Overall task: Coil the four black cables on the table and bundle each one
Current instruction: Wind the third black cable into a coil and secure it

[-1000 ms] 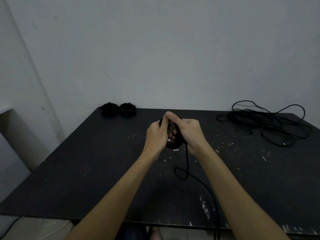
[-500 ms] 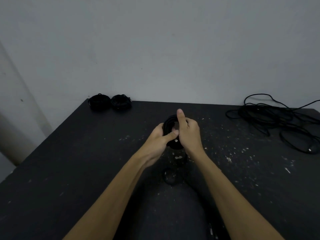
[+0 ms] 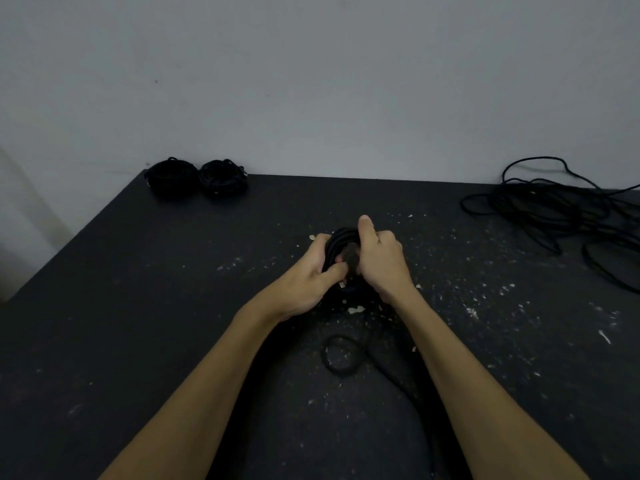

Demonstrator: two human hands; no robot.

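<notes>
Two bundles (image 3: 195, 180) sit done at the far left corner of the table (image 3: 138, 306), side by side & touching, right by the wall. So 2 of 4 look finished.

No. 3 is in the works. The coil (image 3: 341, 261) is held up near the table's middle, btwn both hands. Left hand (image 3: 320, 271) grips its left side, fingers curled round the loops. Right hand (image 3: 379, 261) grips the right side, thumb sticking up over the top. Both are closed tight on it. A loose tail (image 3: 341, 355) of the same cable makes a small loop on the table below the hands, then runs off toward the near edge. So I'd say the coiling isn't over, & the tie-up comes after.

No. 4 is the tangled pile (image 3: 554, 209) at the far right, well apart from the hands, not started.

No boxes, bins or trays anywhere I can see, so nothing is inside anything. Just white flecks on the tabletop.
</notes>
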